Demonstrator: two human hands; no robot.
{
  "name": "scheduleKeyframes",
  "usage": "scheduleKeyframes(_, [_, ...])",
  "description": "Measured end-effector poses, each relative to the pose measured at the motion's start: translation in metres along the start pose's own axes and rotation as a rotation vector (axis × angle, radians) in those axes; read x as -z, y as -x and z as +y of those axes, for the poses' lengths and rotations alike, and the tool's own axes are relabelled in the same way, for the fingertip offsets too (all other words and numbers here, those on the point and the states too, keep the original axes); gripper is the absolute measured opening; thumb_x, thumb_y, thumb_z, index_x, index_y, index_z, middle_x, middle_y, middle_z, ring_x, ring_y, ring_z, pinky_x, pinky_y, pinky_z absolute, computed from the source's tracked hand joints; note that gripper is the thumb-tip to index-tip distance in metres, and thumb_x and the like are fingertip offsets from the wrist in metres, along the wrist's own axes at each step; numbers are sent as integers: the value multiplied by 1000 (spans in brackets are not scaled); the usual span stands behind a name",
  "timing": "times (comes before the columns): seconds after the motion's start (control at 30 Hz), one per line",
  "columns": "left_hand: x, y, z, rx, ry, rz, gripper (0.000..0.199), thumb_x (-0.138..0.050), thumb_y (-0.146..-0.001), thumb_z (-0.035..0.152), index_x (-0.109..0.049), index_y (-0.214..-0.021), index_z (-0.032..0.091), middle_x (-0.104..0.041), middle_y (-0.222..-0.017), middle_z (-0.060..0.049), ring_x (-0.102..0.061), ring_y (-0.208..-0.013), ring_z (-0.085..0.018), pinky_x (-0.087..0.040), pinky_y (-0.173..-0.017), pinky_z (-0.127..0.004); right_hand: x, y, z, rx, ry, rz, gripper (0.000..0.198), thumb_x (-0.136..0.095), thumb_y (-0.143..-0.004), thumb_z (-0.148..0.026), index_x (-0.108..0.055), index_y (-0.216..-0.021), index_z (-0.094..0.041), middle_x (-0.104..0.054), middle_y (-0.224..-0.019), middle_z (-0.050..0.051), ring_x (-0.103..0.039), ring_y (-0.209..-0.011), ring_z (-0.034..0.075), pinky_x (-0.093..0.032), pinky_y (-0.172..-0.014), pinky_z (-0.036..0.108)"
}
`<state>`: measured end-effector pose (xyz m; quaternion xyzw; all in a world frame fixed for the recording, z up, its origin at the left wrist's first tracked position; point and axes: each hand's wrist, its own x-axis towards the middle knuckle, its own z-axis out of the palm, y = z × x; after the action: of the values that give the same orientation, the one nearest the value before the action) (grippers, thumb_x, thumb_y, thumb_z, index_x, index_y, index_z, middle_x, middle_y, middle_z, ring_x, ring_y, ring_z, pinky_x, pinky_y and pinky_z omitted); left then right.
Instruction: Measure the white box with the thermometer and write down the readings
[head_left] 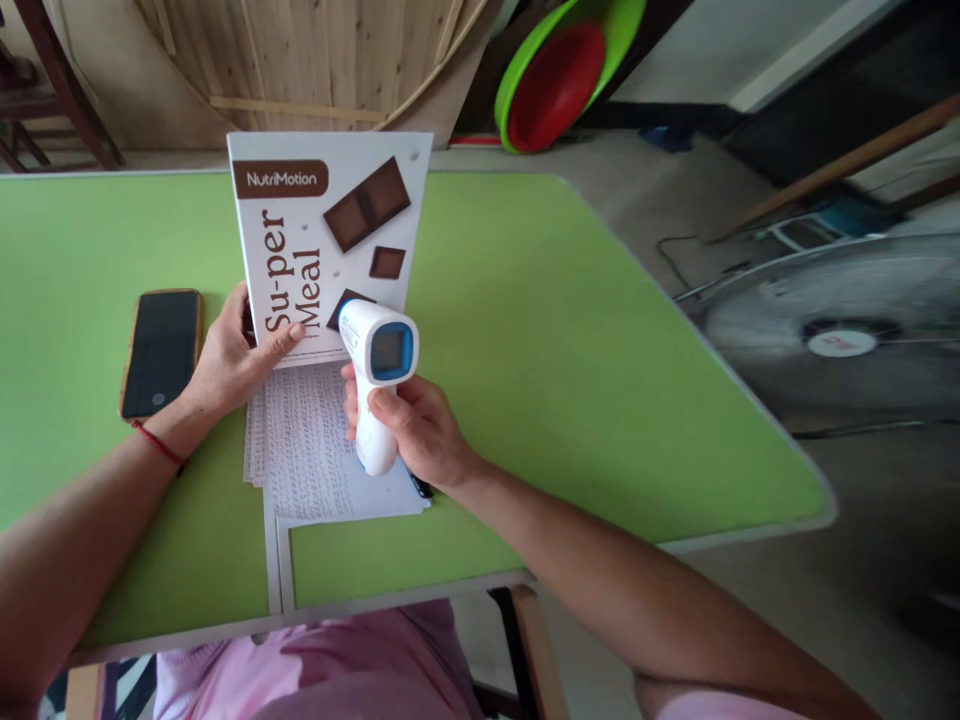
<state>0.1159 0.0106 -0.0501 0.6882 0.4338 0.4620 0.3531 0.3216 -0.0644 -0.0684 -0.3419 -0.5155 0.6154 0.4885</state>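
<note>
My left hand [244,355] grips the lower left edge of a white box [292,245] printed "NutriMotion Su-per Meal", with chocolate pieces pictured on it. The thumb lies on the front and the other fingers are behind, partly hidden. The box stands upright, leaning slightly. In my right hand [416,420] is a white and blue infrared thermometer [376,430], held by its handle with the dark screen turned toward me. Its front end overlaps the lower right corner of the box; whether they touch I cannot tell. Under both lie handwritten paper sheets [315,455].
A smartphone [161,352] lies on the green table [540,400] left of the box. The dark tip of a pen [421,486] shows by the papers. Right of the table stands a fan [832,335]; green and red basins [556,85] lean behind it.
</note>
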Motion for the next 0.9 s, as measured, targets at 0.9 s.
scheduleKeyframes(0.9, [0,-2,-5,37,75,-25,59,-85,-65,53,-57,-107,22,-70,-115,-12,-67,-105,-33,-58,-90,-52,2,4,-27,36,285,147,32,-76,-68,-47,-58,-72,-21,-56,-62,-3,-47,-55,11,-42,-50,27])
